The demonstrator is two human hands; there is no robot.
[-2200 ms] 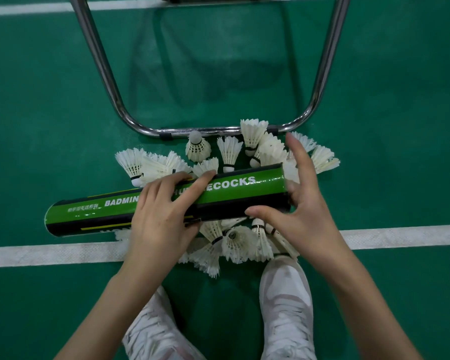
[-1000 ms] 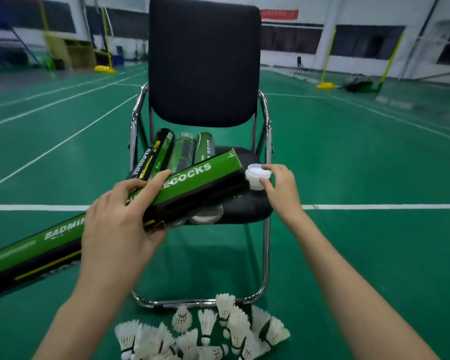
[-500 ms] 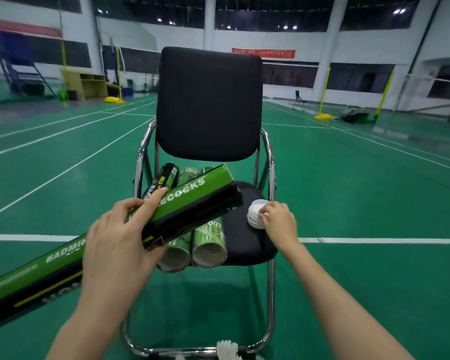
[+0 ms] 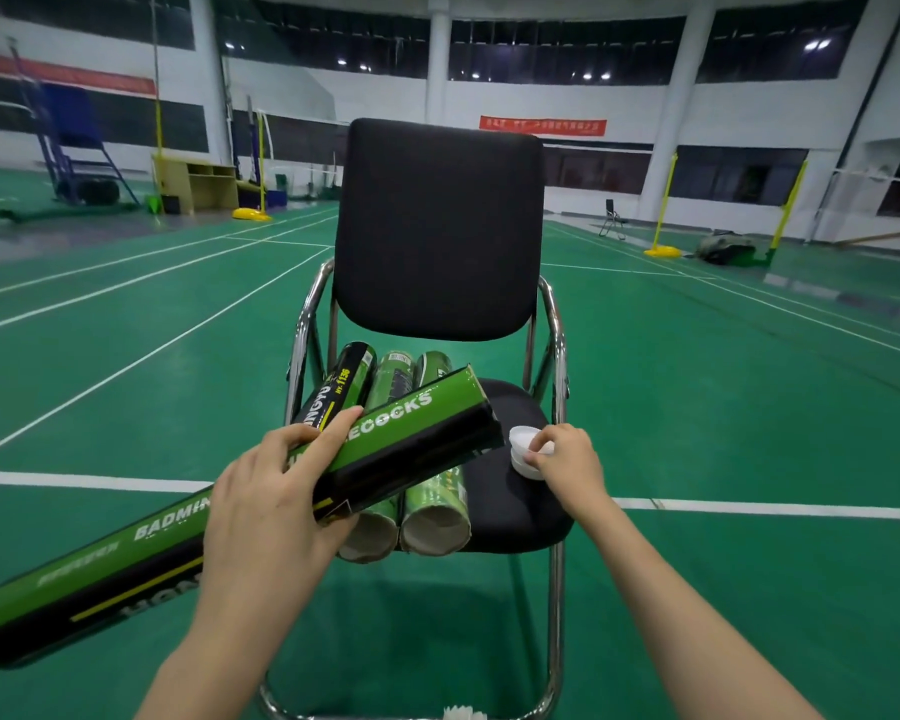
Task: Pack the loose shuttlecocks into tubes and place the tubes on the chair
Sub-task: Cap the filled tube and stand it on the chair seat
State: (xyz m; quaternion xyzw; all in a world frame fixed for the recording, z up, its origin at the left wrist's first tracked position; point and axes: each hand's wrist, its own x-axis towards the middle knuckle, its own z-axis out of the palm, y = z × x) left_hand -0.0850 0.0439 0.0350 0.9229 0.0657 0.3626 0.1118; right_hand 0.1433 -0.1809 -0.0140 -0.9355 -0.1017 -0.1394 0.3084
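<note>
Our left hand (image 4: 266, 511) grips the tube (image 4: 230, 517) slantwise, mid-length; our right hand (image 4: 567, 465), reaching out, pinches the cap (image 4: 523, 449) just beyond the tube's far end.

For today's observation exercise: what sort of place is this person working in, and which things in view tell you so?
Most likely an indoor badminton hall. The green court floor carries white boundary lines, yellow net posts stand at the back, and the left hand holds a shuttlecock tube.
</note>
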